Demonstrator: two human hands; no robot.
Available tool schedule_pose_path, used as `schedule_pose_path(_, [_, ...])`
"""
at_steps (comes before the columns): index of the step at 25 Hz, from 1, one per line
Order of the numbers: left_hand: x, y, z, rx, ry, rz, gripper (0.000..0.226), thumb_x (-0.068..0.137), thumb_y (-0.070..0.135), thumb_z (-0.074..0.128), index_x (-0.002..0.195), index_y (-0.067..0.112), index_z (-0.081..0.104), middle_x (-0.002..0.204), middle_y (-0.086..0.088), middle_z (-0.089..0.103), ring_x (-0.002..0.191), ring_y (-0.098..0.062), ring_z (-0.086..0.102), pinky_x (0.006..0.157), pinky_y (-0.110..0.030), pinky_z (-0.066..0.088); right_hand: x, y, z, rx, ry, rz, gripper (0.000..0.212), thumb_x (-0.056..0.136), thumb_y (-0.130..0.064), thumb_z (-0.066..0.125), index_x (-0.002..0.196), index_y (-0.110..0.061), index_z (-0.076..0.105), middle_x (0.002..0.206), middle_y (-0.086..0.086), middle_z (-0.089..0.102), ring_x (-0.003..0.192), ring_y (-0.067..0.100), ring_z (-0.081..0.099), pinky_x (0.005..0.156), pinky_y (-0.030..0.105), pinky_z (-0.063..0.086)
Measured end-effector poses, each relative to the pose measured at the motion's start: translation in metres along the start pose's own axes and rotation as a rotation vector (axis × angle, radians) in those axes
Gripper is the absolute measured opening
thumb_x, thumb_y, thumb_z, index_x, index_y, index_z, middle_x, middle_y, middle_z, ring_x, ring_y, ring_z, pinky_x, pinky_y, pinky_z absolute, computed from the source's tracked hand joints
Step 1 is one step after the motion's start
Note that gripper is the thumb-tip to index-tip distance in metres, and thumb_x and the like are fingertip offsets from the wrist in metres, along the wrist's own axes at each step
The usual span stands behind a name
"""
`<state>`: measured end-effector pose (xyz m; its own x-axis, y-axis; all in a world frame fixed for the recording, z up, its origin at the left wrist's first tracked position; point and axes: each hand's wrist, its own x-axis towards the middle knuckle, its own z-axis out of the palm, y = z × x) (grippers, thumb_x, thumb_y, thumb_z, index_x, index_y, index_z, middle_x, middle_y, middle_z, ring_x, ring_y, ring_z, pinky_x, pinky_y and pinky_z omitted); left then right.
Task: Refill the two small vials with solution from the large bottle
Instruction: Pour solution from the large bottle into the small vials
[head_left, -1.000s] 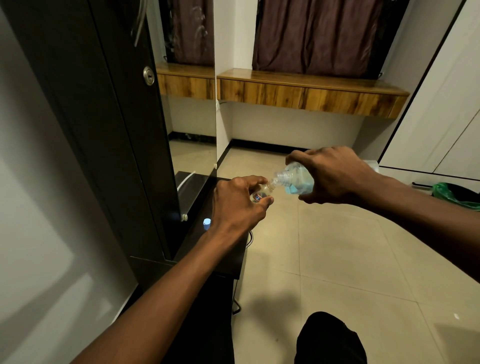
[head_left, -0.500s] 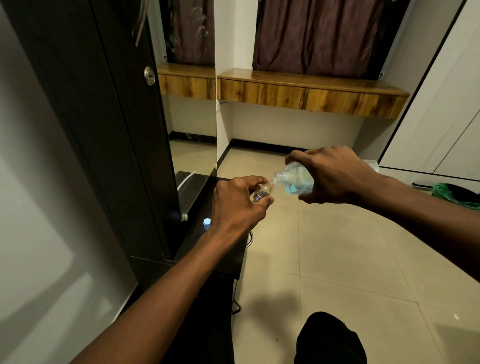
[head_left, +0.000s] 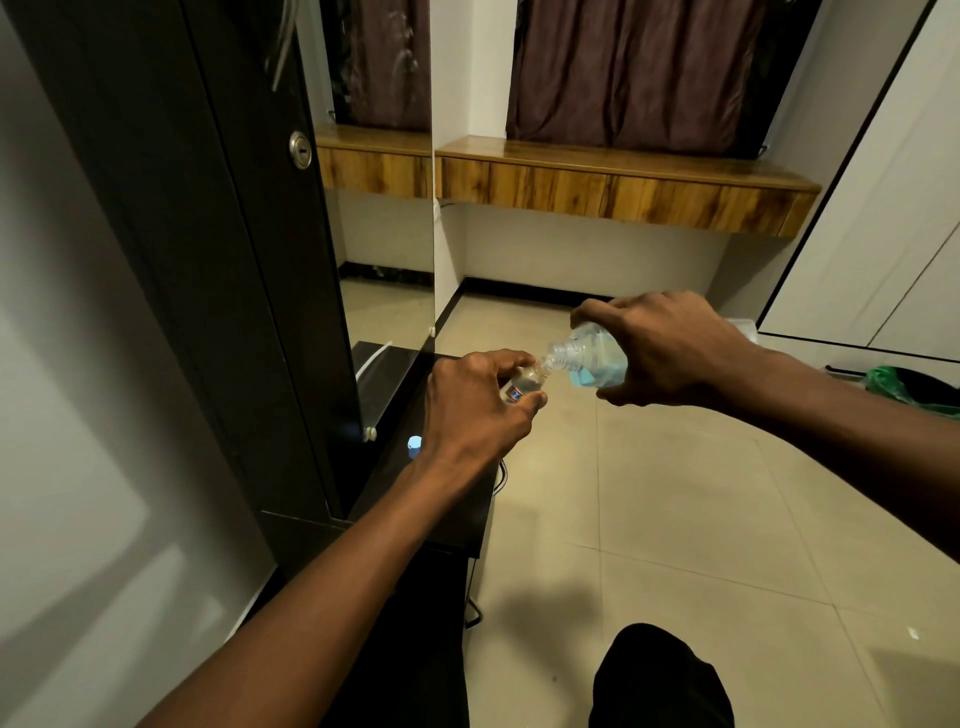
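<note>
Left hand (head_left: 472, 410) pinches 1 small vial (head_left: 524, 385) above the far edge of the black counter (head_left: 457, 519); right hand (head_left: 670, 348) grips the tilted large bottle (head_left: 589, 358), mouth to mouth. Pouring seems underway; next needs a steady tilt.

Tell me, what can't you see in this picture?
Head view, small vial: mostly covered by the left hand, so its fill level is hidden.
Head view, large bottle: right hand wraps its body; amount left unclear.
Head view, small blue object on the dark ledge: too small to identify.
</note>
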<state>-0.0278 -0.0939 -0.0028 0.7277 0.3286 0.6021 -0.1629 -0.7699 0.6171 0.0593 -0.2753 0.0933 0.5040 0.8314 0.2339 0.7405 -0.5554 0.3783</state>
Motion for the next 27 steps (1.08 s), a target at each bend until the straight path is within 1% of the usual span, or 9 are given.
schedule_pose_path(11, [0.0, -0.002, -0.001, 0.002, 0.004, 0.011, 0.045, 0.075, 0.031, 0.088, 0.116, 0.019, 0.076, 0.107, -0.001, 0.078, 0.089, -0.01, 0.074, 0.082, -0.033, 0.063, 0.002, 0.002, 0.006, -0.013, 0.013, -0.011, 0.083, 0.07, -0.047, 0.086, 0.138, -0.024, 0.044, 0.116, 0.005, 0.071, 0.088, 0.03, 0.068, 0.068, 0.039, 0.059])
schedule_pose_path(18, [-0.001, -0.004, -0.001, 0.0, 0.006, 0.013, 0.045, 0.075, 0.032, 0.088, 0.117, 0.02, 0.076, 0.108, -0.001, 0.078, 0.091, -0.01, 0.074, 0.082, -0.031, 0.063, 0.003, 0.004, 0.01, -0.004, 0.039, -0.022, 0.081, 0.069, -0.048, 0.085, 0.136, -0.026, 0.045, 0.113, 0.004, 0.071, 0.087, 0.029, 0.068, 0.067, 0.041, 0.06])
schedule_pose_path(22, [-0.002, -0.004, -0.004, -0.006, 0.009, 0.004, 0.044, 0.074, 0.032, 0.088, 0.116, 0.021, 0.076, 0.106, 0.001, 0.079, 0.088, -0.007, 0.073, 0.08, -0.029, 0.063, 0.005, 0.004, 0.014, 0.021, 0.068, -0.023, 0.083, 0.069, -0.05, 0.086, 0.137, -0.025, 0.046, 0.113, 0.005, 0.072, 0.088, 0.03, 0.068, 0.069, 0.041, 0.06])
schedule_pose_path(25, [-0.002, 0.0, -0.008, -0.055, 0.012, -0.02, 0.042, 0.075, 0.032, 0.088, 0.114, 0.021, 0.076, 0.103, 0.004, 0.078, 0.083, -0.001, 0.07, 0.078, -0.023, 0.062, 0.006, 0.002, 0.016, 0.129, 0.105, -0.001, 0.084, 0.068, -0.051, 0.088, 0.136, -0.023, 0.048, 0.114, 0.006, 0.071, 0.092, 0.03, 0.068, 0.072, 0.042, 0.06])
schedule_pose_path(27, [-0.002, 0.002, -0.012, -0.102, 0.024, -0.046, 0.041, 0.074, 0.034, 0.088, 0.112, 0.024, 0.075, 0.098, 0.008, 0.077, 0.082, 0.002, 0.07, 0.076, -0.025, 0.062, 0.007, -0.001, 0.018, 0.309, 0.131, 0.042, 0.084, 0.066, -0.055, 0.088, 0.134, -0.023, 0.05, 0.115, 0.007, 0.072, 0.095, 0.028, 0.068, 0.076, 0.043, 0.06])
